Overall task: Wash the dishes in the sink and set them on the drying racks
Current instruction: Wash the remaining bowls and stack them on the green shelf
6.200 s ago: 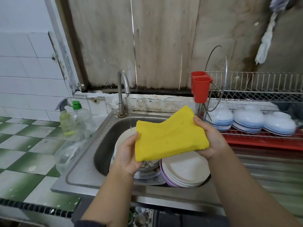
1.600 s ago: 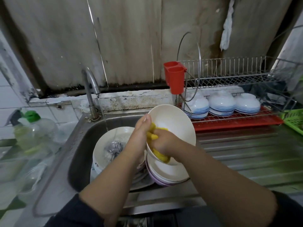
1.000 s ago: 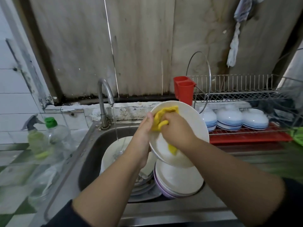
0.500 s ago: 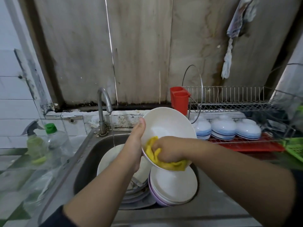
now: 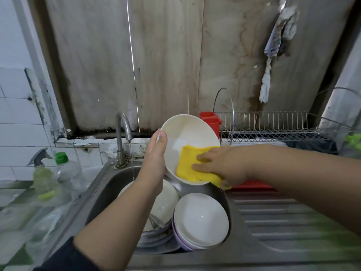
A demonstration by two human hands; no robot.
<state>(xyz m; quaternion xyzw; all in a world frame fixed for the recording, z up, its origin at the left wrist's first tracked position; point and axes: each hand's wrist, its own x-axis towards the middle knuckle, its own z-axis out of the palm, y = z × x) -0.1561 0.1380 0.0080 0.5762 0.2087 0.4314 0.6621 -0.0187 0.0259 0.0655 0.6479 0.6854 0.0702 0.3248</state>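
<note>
Since half a second ago the right hand (image 5: pixel 220 165) has slid the square yellow cloth (image 5: pixel 188 166) from the bowl's near rim to its right side, fingers flat, pressing it against the inner wall. The round white bowl (image 5: pixel 185 133) is tilted over the steel sink (image 5: pixel 109 184), mouth facing right, left hand (image 5: pixel 156 153) cupping its left rim; the wire drying rack (image 5: pixel 273 130) lies far right, nearer the right hand

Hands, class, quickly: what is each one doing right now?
Left hand: grips the bowl by its rim, tilted over the sink.
Right hand: open, fingers flat, pressing the yellow cloth into the bowl.
</note>
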